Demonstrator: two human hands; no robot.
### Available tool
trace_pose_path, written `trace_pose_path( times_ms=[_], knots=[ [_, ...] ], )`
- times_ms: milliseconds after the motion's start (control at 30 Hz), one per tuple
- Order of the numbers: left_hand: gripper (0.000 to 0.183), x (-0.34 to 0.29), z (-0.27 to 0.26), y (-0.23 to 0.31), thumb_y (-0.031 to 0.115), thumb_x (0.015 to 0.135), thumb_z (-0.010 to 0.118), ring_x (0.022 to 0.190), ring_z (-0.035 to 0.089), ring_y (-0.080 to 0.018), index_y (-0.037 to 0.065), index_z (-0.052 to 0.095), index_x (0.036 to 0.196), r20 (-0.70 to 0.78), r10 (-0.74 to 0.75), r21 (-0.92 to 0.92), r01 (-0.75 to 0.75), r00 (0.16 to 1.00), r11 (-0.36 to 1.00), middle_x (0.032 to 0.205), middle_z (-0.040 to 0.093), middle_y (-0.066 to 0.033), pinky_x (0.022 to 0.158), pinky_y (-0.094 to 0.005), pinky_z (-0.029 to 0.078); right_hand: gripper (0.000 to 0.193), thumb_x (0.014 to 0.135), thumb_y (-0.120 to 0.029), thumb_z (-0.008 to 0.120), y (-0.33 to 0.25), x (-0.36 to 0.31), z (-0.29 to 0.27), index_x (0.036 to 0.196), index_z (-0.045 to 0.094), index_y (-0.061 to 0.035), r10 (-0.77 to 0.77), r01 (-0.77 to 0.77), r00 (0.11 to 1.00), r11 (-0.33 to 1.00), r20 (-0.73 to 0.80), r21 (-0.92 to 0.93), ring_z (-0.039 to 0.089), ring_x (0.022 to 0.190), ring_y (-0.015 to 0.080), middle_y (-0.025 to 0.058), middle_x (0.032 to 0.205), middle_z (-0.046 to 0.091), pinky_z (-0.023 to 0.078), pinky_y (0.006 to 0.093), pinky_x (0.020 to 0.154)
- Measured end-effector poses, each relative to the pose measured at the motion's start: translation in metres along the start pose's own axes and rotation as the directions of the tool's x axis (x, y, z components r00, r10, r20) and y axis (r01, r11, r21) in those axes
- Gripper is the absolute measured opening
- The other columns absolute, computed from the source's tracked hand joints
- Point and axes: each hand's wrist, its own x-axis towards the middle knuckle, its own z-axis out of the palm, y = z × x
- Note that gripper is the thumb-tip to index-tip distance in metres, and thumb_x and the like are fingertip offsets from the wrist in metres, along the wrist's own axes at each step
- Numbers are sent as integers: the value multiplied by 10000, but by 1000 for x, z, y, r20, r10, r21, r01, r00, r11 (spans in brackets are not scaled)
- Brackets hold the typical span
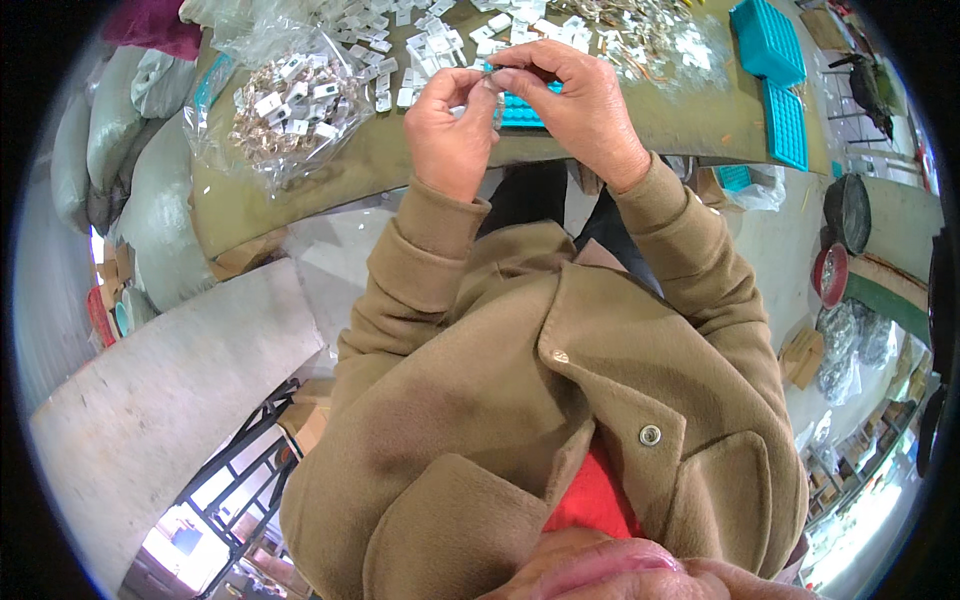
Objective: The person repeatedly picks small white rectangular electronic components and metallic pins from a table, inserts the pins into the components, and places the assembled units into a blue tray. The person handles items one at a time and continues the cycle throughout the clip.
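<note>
Grey sacks [120,140] lie beside the table [300,190], teal trays [768,40] on it.

Left hand [452,125], right hand [575,100] pinch small part [489,73]; teal tray [522,110] beneath.

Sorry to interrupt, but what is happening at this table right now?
A person in a tan coat holds both hands together above the table. The left hand and right hand pinch one small metal part between their fingers, over a teal tray. To the left lies a clear bag of similar parts, and white pieces are scattered beyond the hands. More teal trays sit to the right.
</note>
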Motion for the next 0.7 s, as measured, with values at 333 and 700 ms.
trace_pose_path(
  times_ms=[333,700],
  knots=[
    [138,0,-12,7,209,941,591,515,374,-24,72,576,947,455,-475,-306,633,754,711,719,497,54,412,-173,256,268,916,-69,607,16,-15,-42,1180,648,-56,-105,97,983,993,154,60,639,884,110,59,996,692,534,264,780],
    [71,-22,22,-18,83,864,661,546,478,-45,57,615,911,233,-400,-424,463,886,779,708,569,23,447,-187,346,167,857,-160,711,35,-46,-26,956,664,-34,266,-233,960,930,-83,284,537,595,78,14,729,633,450,235,533]
  ],
)
